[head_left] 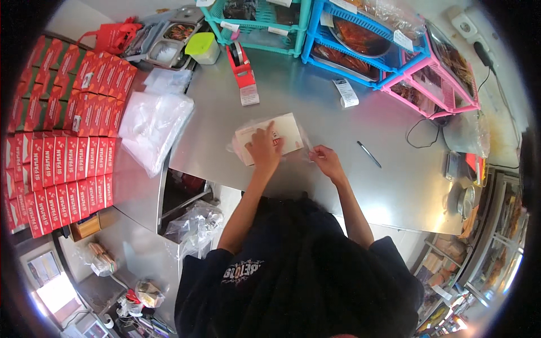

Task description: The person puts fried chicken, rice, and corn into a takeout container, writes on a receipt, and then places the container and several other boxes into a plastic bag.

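A flat, pale rectangular packet with a red mark on its face, slipped into a clear plastic sleeve [270,139], lies on the brushed steel counter [315,112] right in front of the person. It looks light and thin, probably stiff enough to keep its shape, while the film around it is soft, crinkly and likely slick on the metal. The safest hold, I'd say, is by the packet's edges through the film, not by the loose plastic alone, which could slide off.

The left hand [264,149] rests flat on the packet with the forefinger stretched out along its top, pinning it down. The right hand [326,160] is apart from the left, its fingers pinched on the loose plastic edge at the packet's right end.

A black pen [369,154] lies near on the right; a white paper slip [345,92] and a red tape dispenser [241,65] sit farther up the counter. A heap of clear plastic bags [155,127] lies to the left beside stacked red cartons [62,169], and blue and pink plastic baskets [394,50] line the back.
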Demonstrator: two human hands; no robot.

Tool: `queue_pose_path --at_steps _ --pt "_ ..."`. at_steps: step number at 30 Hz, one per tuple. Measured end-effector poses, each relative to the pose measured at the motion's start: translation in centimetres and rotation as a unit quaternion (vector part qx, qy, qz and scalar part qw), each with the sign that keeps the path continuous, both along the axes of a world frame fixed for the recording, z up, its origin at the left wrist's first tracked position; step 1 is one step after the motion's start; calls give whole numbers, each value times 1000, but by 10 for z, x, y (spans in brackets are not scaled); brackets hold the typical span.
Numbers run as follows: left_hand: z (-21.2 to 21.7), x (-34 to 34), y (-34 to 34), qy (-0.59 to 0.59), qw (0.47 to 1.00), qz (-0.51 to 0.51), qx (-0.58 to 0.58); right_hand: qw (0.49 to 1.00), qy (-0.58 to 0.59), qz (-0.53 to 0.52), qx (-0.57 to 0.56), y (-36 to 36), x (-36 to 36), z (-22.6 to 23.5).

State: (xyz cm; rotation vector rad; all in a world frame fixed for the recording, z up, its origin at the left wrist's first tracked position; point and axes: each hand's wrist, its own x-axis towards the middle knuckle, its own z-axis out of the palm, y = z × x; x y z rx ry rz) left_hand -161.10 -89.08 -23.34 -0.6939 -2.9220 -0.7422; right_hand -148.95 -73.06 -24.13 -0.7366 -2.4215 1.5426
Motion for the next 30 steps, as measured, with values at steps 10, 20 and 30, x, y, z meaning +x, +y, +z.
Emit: queue_pose_path --at_steps 10,20,30 --pt "187 -74 -64 -487 656 28 575 986 35 68 152 30 -68 163" --pt "209 -23 10 -436 801 -116 394 815 -100 466 330 -21 -116 168" --pt "29 -48 -92 -152 758 289 564 830 63 423 359 -25 -130 20"
